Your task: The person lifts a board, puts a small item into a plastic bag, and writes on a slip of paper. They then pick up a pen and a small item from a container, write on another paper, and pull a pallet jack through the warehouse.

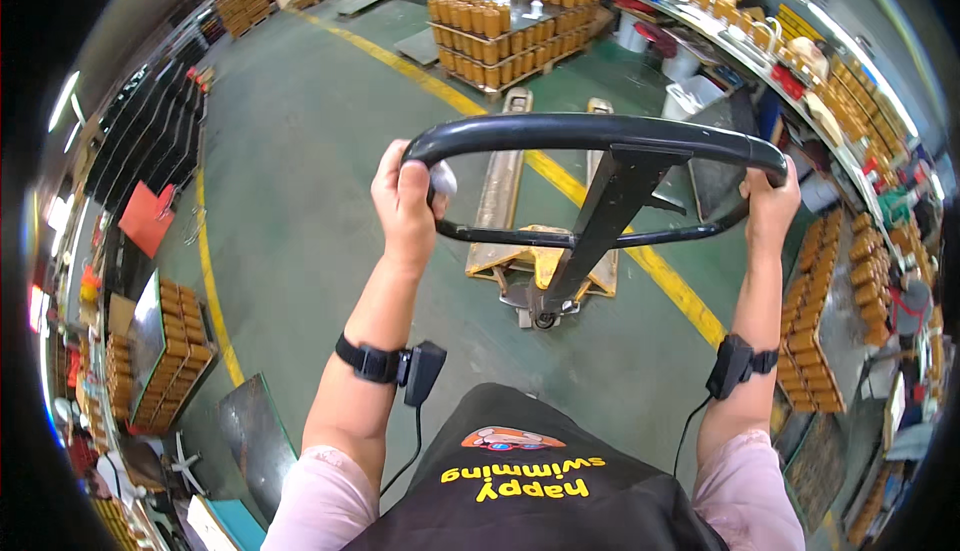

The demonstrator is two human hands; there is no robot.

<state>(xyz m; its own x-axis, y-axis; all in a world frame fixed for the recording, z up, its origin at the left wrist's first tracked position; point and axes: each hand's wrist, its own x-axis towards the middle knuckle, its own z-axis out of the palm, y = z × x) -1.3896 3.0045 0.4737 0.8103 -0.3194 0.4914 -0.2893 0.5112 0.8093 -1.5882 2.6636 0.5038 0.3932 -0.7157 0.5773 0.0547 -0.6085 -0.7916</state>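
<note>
Both my hands grip the black loop handle (590, 131) of a yellow pallet jack (545, 266). My left hand (403, 191) wraps round the handle's left bend, and my right hand (772, 196) closes round the right bend. From the loop, a black shaft (610, 211) slants down to the jack's wheeled base. Two worn forks, a left fork (500, 181) and a right fork partly hidden behind the handle, point away from me with no pallet on them. A rounded silvery piece shows beside my left fingers; what it is I cannot tell.
Ahead stands a pallet stack of brown cylinders (490, 46). A long workbench (740, 41) with more cylinders runs along the right, a white bin (690, 98) before it. Stacked cylinders (175, 351) stand at left, near a dark flat board (255, 441). Yellow lines (400, 63) mark the green floor.
</note>
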